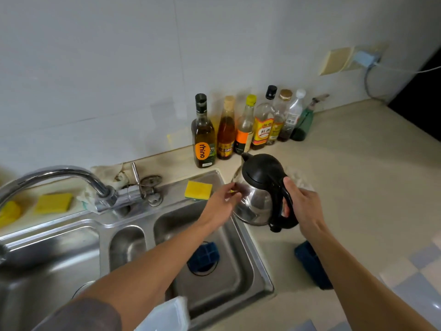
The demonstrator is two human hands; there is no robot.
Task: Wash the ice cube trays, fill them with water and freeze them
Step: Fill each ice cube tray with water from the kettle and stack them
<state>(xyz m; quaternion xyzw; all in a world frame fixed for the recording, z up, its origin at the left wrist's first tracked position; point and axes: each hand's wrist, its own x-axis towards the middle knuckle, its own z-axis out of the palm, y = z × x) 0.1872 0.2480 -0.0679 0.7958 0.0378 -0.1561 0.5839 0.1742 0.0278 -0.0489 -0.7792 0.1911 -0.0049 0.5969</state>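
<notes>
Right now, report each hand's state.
Left hand: open, at the kettle's side.
Right hand: gripping the kettle by its handle.

Single head-worn view, wide-angle, straight lines bowed toward the edges. Looks forward and down onto a counter (358, 187). Sink (260, 266) at lower left, wall (119, 68) across the top. Kettle (259, 187) near centre, close in, left hand (220, 204) and right hand (303, 206) on it. Forearms enter from the bottom edge.
</notes>
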